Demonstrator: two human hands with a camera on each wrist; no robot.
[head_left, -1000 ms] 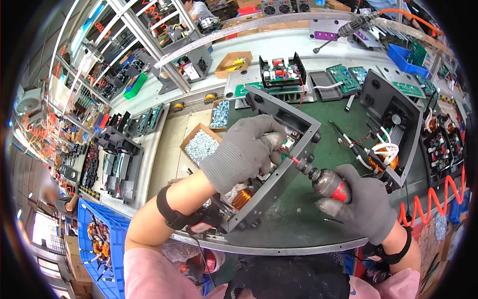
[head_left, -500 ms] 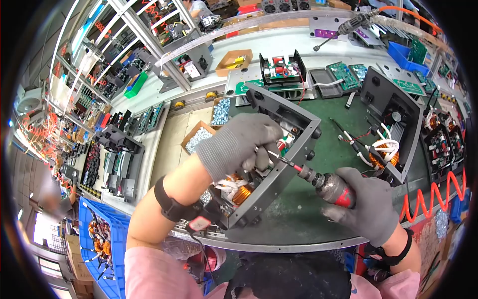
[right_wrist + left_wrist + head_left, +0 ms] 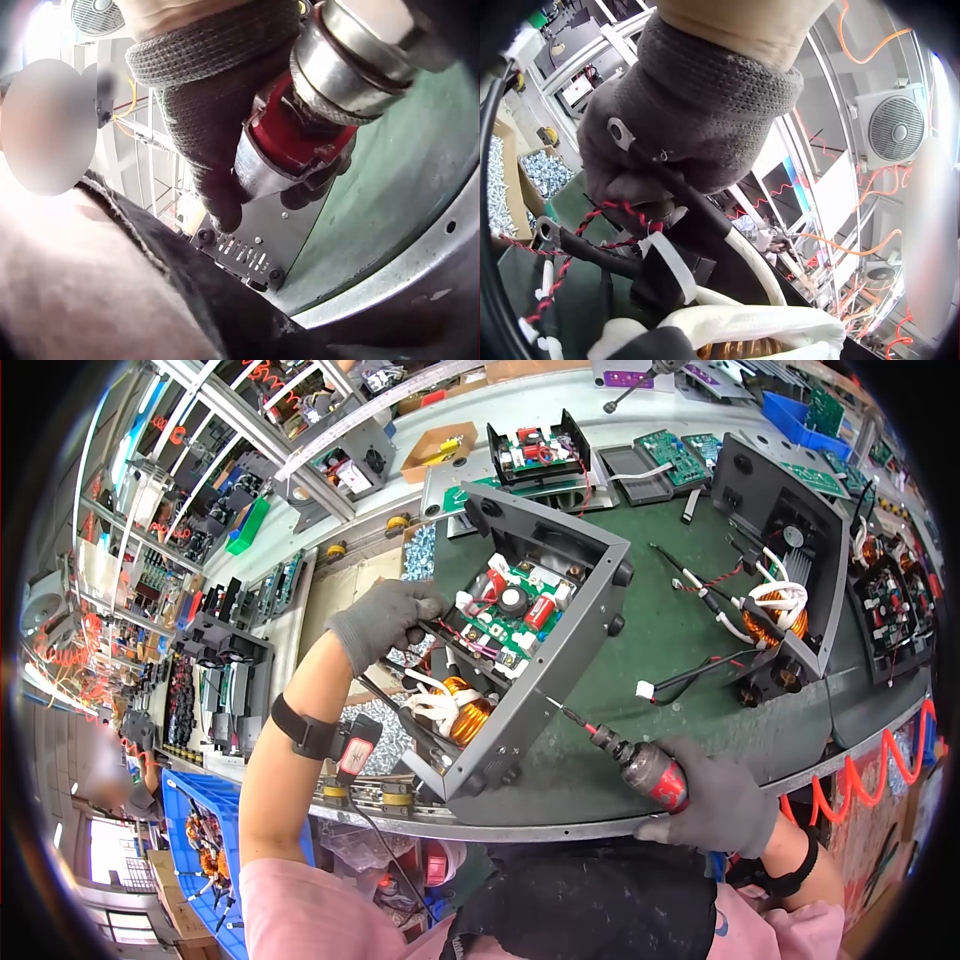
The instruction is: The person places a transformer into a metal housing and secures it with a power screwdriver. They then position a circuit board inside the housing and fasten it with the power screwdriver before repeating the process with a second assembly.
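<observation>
A grey metal chassis [image 3: 556, 672] lies tilted on the green mat, its inside facing up. Inside sit a green circuit board [image 3: 488, 628] and a copper-wound coil [image 3: 470, 718] with white-sleeved leads. My gloved left hand [image 3: 385, 622] is at the chassis's left edge, fingers bent beside red-black twisted wires [image 3: 585, 225] and a black cable with a ring lug [image 3: 619, 133]. I cannot tell whether these fingers grip anything. My gloved right hand [image 3: 722, 800] grips a black-and-red power screwdriver [image 3: 648, 768], its bit pointing toward the chassis's outer wall.
A second open chassis [image 3: 830, 560] with a coil and loose leads stands to the right. Small boxes of screws [image 3: 418, 555] lie left of the work. A red coiled hose [image 3: 880, 770] hangs by the right table edge. A blue crate [image 3: 190, 790] is at lower left.
My left hand has come out from over the circuit board to the chassis's left edge. The screwdriver has drawn back from inside the chassis toward me. The head view has shifted.
</observation>
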